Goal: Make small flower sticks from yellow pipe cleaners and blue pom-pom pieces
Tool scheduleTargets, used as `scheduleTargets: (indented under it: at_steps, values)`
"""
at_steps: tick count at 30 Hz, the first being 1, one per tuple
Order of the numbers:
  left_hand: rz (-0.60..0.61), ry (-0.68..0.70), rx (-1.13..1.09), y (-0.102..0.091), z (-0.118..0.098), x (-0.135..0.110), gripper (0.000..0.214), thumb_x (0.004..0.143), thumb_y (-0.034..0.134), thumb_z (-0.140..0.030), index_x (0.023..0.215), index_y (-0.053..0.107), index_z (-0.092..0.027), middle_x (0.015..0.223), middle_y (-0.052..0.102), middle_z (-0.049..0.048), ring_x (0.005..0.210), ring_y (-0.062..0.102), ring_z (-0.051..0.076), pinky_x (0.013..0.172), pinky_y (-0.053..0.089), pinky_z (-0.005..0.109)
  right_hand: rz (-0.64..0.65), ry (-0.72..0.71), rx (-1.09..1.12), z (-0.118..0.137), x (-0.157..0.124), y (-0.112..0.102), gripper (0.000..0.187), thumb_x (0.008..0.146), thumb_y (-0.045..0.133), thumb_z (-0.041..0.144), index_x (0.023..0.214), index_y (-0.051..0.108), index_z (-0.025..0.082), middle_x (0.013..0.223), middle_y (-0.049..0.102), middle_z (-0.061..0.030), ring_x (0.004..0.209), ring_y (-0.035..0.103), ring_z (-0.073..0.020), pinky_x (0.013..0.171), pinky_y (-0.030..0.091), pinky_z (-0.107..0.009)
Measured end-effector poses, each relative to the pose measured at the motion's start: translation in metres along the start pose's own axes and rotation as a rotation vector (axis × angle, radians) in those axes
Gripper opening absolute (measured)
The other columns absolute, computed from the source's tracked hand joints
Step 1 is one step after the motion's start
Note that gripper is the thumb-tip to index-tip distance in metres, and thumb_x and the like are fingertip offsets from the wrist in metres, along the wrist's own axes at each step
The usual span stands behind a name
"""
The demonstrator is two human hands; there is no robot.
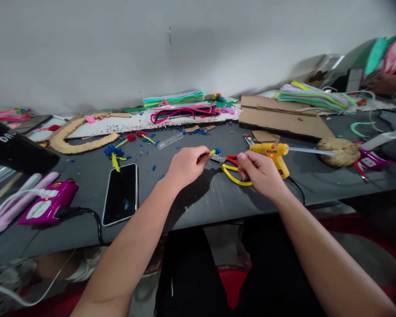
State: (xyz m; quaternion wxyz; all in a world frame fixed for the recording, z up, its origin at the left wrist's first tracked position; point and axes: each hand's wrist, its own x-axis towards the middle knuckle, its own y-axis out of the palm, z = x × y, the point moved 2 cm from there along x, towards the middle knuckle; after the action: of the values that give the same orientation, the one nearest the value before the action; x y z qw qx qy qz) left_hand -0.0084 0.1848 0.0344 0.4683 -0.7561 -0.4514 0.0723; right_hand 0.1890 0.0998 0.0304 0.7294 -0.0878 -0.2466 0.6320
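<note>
My left hand (191, 164) pinches a short yellow pipe cleaner piece with a blue tip (217, 151) between thumb and fingers. Just under that tip lie the blades of scissors with red and yellow handles (230, 172). My right hand (257, 171) is closed, its fingertips overlapping the scissor handles. Whether it grips them or something small is hidden by the fingers. Close behind the right hand is a yellow glue gun (273, 152), a clear glue stick coming out of its rear. Blue pipe cleaner snippets (154, 167) are scattered left of my left hand.
A phone (120, 193), a purple device with cables (53, 202) and a black tumbler (18, 145) occupy the left. Behind are a curved cardboard piece (64, 143), pipe cleaner bundles (174, 99) and cardboard (280, 116). Another person's hand (391, 84) shows far right.
</note>
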Motion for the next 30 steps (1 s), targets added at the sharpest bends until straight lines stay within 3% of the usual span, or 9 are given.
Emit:
scheduleTargets:
  at_steps: [3, 5, 8, 10, 13, 22, 27, 30]
  values:
    - [-0.029, 0.034, -0.042, -0.001, 0.0, 0.0, 0.028, 0.096, 0.049, -0.037, 0.092, 0.07, -0.02, 0.081, 0.072, 0.005, 0.07, 0.061, 0.014, 0.066, 0.042, 0.025, 0.019, 0.004, -0.062, 0.002, 0.001, -0.002, 0.052, 0.093, 0.053, 0.052, 0.054, 0.046, 0.019, 0.048, 0.044, 0.0028, 0.046, 0.038, -0.009, 0.046, 0.03, -0.026]
    - [-0.038, 0.061, -0.061, -0.001, -0.001, 0.0, 0.028, 0.096, 0.049, -0.037, 0.092, 0.071, -0.02, 0.081, 0.072, 0.0047, 0.069, 0.061, 0.013, 0.065, 0.042, 0.025, -0.008, -0.005, -0.083, 0.002, 0.005, -0.005, 0.048, 0.089, 0.059, 0.051, 0.054, 0.053, 0.019, 0.049, 0.048, 0.0019, 0.047, 0.042, -0.0098, 0.046, 0.033, -0.026]
    - [-0.047, 0.126, -0.083, -0.002, -0.003, 0.0, 0.027, 0.096, 0.05, -0.036, 0.094, 0.071, -0.019, 0.083, 0.073, 0.0051, 0.072, 0.063, 0.013, 0.067, 0.043, 0.025, -0.037, -0.062, -0.054, 0.005, 0.01, -0.012, 0.024, 0.087, 0.065, 0.043, 0.087, 0.074, 0.021, 0.077, 0.07, -0.0032, 0.068, 0.063, -0.0162, 0.06, 0.05, -0.028]
    - [-0.056, 0.173, -0.101, -0.002, -0.004, 0.0, 0.026, 0.096, 0.05, -0.035, 0.096, 0.071, -0.018, 0.086, 0.074, 0.0059, 0.076, 0.065, 0.014, 0.069, 0.044, 0.025, -0.027, -0.104, -0.008, 0.009, 0.013, -0.015, 0.032, 0.083, 0.07, 0.039, 0.111, 0.073, 0.024, 0.102, 0.072, -0.0061, 0.089, 0.068, -0.0211, 0.075, 0.056, -0.033]
    - [-0.059, 0.227, -0.117, -0.001, -0.006, -0.001, 0.024, 0.095, 0.053, -0.033, 0.099, 0.071, -0.018, 0.091, 0.075, 0.0074, 0.078, 0.067, 0.015, 0.069, 0.044, 0.025, 0.026, -0.141, 0.051, 0.017, 0.014, -0.015, 0.042, 0.08, 0.073, 0.038, 0.121, 0.069, 0.026, 0.112, 0.07, -0.0074, 0.102, 0.067, -0.0235, 0.085, 0.058, -0.037]
    - [-0.029, 0.269, -0.104, 0.0, -0.008, -0.004, 0.023, 0.094, 0.054, -0.031, 0.1, 0.072, -0.018, 0.096, 0.076, 0.0079, 0.084, 0.069, 0.017, 0.075, 0.048, 0.026, 0.01, -0.284, -0.086, 0.027, 0.014, -0.008, 0.024, 0.082, 0.073, 0.033, 0.104, 0.075, 0.024, 0.105, 0.07, -0.0076, 0.096, 0.067, -0.0219, 0.081, 0.058, -0.036]
    - [-0.033, 0.261, -0.108, 0.001, -0.006, -0.004, 0.023, 0.094, 0.054, -0.031, 0.1, 0.072, -0.018, 0.095, 0.076, 0.0084, 0.083, 0.069, 0.017, 0.075, 0.048, 0.027, 0.043, -0.25, -0.049, 0.021, 0.015, -0.006, 0.03, 0.08, 0.075, 0.035, 0.107, 0.074, 0.023, 0.109, 0.07, -0.008, 0.097, 0.067, -0.0227, 0.085, 0.058, -0.038]
    - [-0.038, 0.253, -0.167, -0.001, -0.009, -0.004, 0.021, 0.093, 0.056, -0.029, 0.097, 0.073, -0.017, 0.088, 0.076, 0.007, 0.077, 0.067, 0.016, 0.071, 0.047, 0.026, 0.055, -0.158, 0.009, 0.018, 0.015, -0.007, 0.031, 0.08, 0.073, 0.038, 0.107, 0.074, 0.022, 0.106, 0.073, -0.007, 0.095, 0.069, -0.023, 0.086, 0.058, -0.038]
